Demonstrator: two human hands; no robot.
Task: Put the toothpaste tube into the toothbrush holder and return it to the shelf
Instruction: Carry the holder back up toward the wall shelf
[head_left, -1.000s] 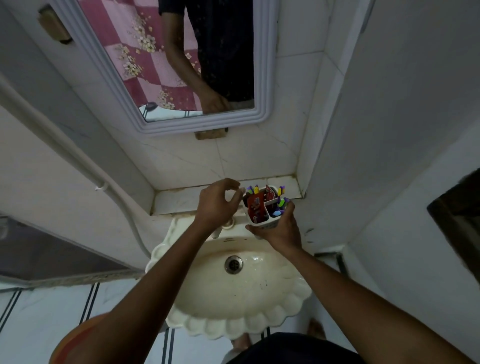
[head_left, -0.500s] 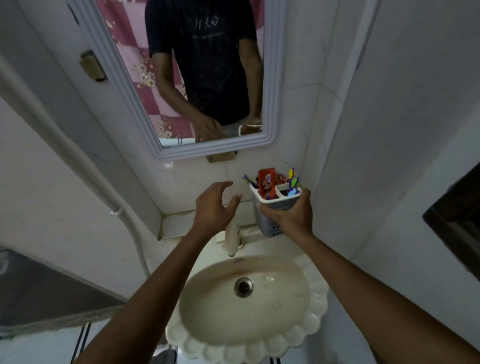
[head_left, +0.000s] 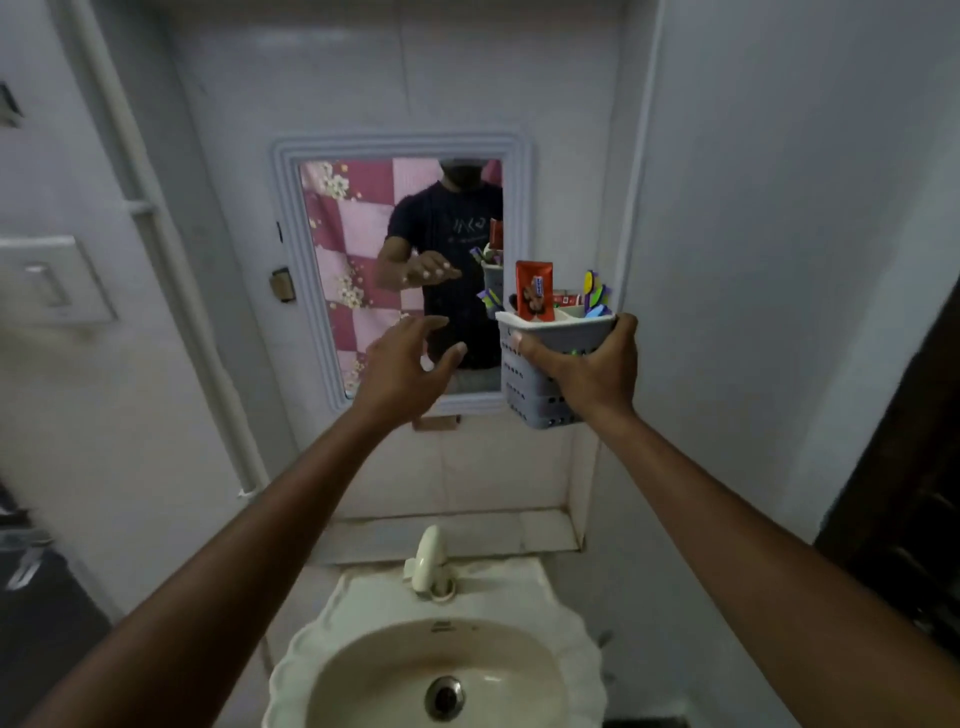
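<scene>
My right hand (head_left: 587, 366) grips a grey perforated toothbrush holder (head_left: 530, 395) with a white rim, held up in front of the mirror's lower right corner. A red toothpaste tube (head_left: 533, 291) stands upright in the holder's left compartment. Colourful toothbrushes (head_left: 595, 296) stick out of the right compartment. To the left of the holder, apart from it, my left hand (head_left: 408, 366) hovers with fingers spread and nothing in it.
A white-framed mirror (head_left: 306, 270) hangs on the tiled wall and reflects a person in a dark shirt. Below it run a tiled ledge (head_left: 498, 530), a cream tap (head_left: 428, 558) and a scalloped basin (head_left: 441, 670). A pipe (head_left: 171, 260) climbs the left wall.
My right hand has lifted the holder from above the basin up to mirror height. My left hand rose alongside it and stayed open. The camera has tilted upward.
</scene>
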